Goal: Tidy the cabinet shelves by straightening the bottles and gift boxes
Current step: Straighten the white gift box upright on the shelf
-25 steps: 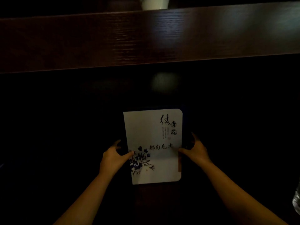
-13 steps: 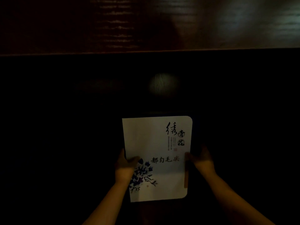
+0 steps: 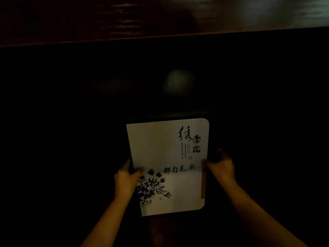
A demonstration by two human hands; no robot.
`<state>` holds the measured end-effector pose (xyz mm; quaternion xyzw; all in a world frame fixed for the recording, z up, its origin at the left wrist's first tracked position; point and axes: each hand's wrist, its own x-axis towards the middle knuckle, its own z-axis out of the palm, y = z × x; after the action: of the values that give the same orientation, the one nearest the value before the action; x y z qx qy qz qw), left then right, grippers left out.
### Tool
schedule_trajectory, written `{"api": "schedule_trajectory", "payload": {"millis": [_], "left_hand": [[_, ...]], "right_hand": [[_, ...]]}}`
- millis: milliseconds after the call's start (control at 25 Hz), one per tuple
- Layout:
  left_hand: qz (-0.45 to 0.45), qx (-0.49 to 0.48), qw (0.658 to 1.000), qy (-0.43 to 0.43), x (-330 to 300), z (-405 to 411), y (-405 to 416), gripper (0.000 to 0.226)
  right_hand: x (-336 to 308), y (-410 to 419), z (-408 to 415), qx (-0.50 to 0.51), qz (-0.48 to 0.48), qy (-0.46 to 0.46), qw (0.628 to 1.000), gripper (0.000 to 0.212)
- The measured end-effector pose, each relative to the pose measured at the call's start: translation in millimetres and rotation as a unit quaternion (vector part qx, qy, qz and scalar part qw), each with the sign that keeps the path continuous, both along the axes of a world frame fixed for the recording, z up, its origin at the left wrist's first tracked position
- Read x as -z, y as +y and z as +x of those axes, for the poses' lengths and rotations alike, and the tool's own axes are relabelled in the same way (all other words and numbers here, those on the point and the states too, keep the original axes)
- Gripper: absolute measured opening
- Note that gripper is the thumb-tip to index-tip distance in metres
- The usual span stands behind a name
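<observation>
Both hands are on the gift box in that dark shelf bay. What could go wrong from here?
The left hand and right hand pinch only the side edges of the white flower-printed gift box, so it could twist or slip. The dark wooden cabinet shelf shades the bay, so anything behind may get knocked unseen.

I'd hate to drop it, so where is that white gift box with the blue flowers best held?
By its two long side edges, about halfway up, one hand from each side. The gift box is broad and flat, too wide for one hand. The left hand and right hand grip it just so, thumbs on the front face.
</observation>
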<state>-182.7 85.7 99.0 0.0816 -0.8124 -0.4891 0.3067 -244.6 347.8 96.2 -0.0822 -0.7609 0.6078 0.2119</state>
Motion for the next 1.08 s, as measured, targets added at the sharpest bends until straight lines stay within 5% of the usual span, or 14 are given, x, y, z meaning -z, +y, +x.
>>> {"api": "schedule_trajectory", "payload": {"millis": [320, 1080], "left_hand": [[0.003, 0.035, 0.999, 0.001, 2, 56, -4, 0.045], [-0.04, 0.002, 0.999, 0.031, 8, 177, 25, 0.054]], "right_hand": [[2, 5, 69, -0.002, -0.032, 0.01, 0.999, 0.061], [13, 33, 173, -0.023, 0.007, 0.074, 0.997, 0.059]]}}
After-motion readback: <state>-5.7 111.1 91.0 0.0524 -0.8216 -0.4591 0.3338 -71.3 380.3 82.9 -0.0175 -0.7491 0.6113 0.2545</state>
